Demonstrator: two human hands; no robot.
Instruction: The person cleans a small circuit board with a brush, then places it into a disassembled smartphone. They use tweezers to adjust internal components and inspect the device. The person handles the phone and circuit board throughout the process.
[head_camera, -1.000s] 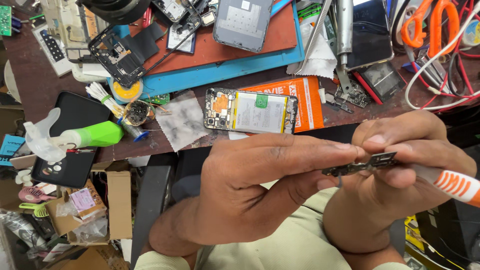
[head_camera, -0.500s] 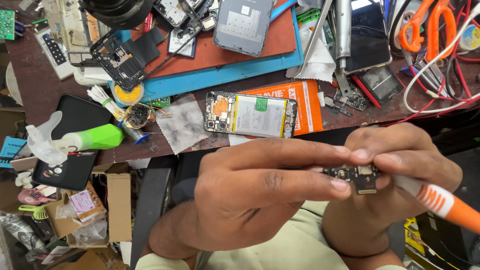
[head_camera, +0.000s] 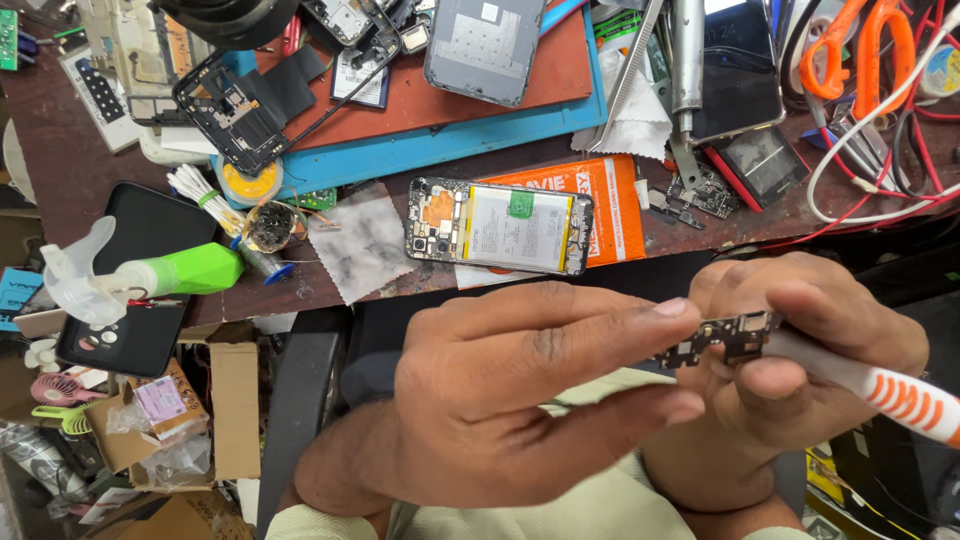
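My left hand (head_camera: 520, 400) reaches across from the left and pinches one end of a small dark circuit board (head_camera: 722, 340) between its fingertips. Around the board's other end curls my right hand (head_camera: 800, 330), which grips a brush with a white and orange handle (head_camera: 890, 392). The brush head lies against the board, hidden by my fingers. Both hands hover in front of the bench edge, above my lap. An opened phone with its battery showing (head_camera: 500, 228) lies on the bench just beyond my hands.
The brown bench holds an orange packet (head_camera: 610, 200), a grey cloth (head_camera: 365, 243), a green spray bottle (head_camera: 170, 272), a blue and red mat (head_camera: 440, 120) with phone parts, orange scissors (head_camera: 850, 50) and red and white wires (head_camera: 880, 190). Cardboard boxes (head_camera: 200, 420) sit on the floor at left.
The small board has turned in my fingers from edge-on to showing more of its face. The brush handle dipped slightly. Both hands stay in nearly the same place.
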